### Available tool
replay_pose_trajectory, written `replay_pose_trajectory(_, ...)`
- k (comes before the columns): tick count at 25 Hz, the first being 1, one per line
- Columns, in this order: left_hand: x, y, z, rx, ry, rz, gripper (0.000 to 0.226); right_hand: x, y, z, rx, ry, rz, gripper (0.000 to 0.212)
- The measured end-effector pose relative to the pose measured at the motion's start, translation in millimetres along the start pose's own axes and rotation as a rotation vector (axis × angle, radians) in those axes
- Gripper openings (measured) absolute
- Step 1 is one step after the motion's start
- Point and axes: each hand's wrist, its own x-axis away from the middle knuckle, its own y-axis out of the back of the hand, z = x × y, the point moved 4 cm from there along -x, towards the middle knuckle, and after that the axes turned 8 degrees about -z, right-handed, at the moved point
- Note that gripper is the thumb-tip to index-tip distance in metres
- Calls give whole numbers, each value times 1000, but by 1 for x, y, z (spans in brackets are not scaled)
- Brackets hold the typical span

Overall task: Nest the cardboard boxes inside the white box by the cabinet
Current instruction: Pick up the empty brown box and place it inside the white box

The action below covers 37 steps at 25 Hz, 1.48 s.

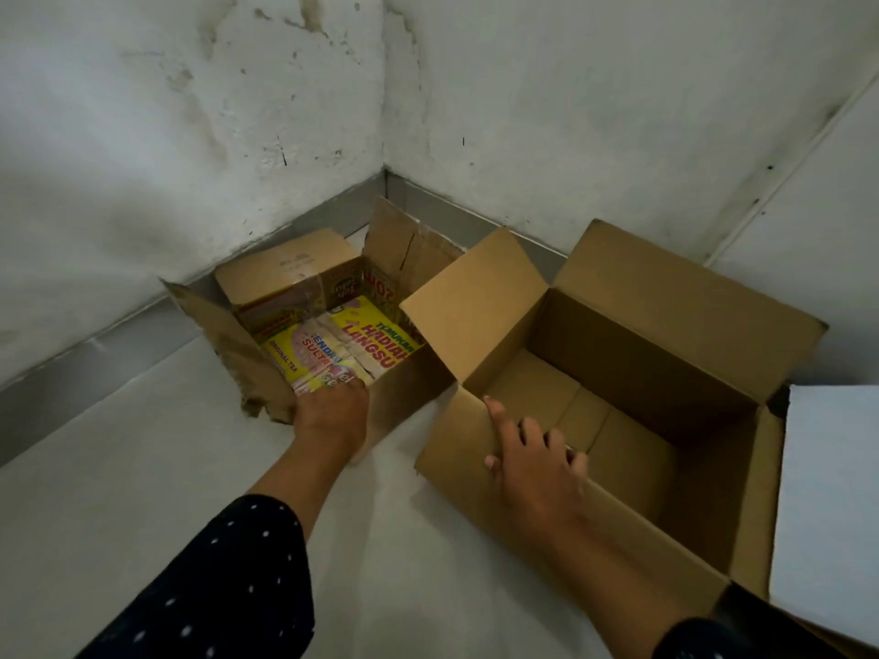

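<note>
A worn small cardboard box (pixel 404 406) with a yellow and red printed inside stands open in the room's corner. My left hand (pixel 330 413) grips its near wall, fingers curled over the rim. To its right stands a larger plain cardboard box (pixel 642 373), open and empty, flaps up. My right hand (pixel 535 461) rests on its near rim, fingers hooked over the edge, forefinger stretched along it. A white box (pixel 830 506) shows at the right edge, touching the large box; only part of it is visible.
Stained white walls (pixel 190 135) meet in the corner behind the boxes, with a grey skirting strip along the floor. The floor (pixel 142 468) is pale. A white panel (pixel 827 206), perhaps the cabinet side, stands at the far right.
</note>
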Motion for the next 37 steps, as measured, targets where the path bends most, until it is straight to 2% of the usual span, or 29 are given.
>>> replay_pose_trajectory(4,-12,1,-2,98,116,-107,43,-3,1,-2,8,22,-10,67)
replay_pose_trajectory(7,-12,5,-16,153,67,-166,49,-6,0,-2,-7,8,-12,67)
replay_pose_trajectory(12,4,6,-30,20,-22,-346,64,-7,2,-1,7,-13,-16,60)
replay_pose_trajectory(14,18,16,-27,21,-48,-365,67,-7,5,-1,-6,-11,32,61)
replay_pose_trajectory(17,43,39,-25,68,-103,-319,66,-1,15,-1,-106,-1,216,66)
replay_pose_trajectory(18,50,49,-28,85,-126,-303,63,3,24,-1,-121,14,231,66)
replay_pose_trajectory(24,69,96,-77,374,-193,-231,44,34,99,-45,-173,-28,-87,52)
replay_pose_trajectory(26,69,109,-101,528,-125,-229,46,44,118,-79,-159,-93,-199,50)
replay_pose_trajectory(29,63,118,-111,803,154,-241,65,59,137,-133,-144,-263,-251,53)
replay_pose_trajectory(31,55,118,-106,993,342,-234,83,72,139,-160,-61,-283,-160,64)
replay_pose_trajectory(33,53,120,-103,1226,490,-214,97,83,134,-175,30,-227,-61,74)
replay_pose_trajectory(35,49,117,-99,1377,612,-160,103,92,126,-182,54,-191,-3,77)
replay_pose_trajectory(37,38,104,-99,1509,656,-91,106,95,118,-184,81,-167,35,78)
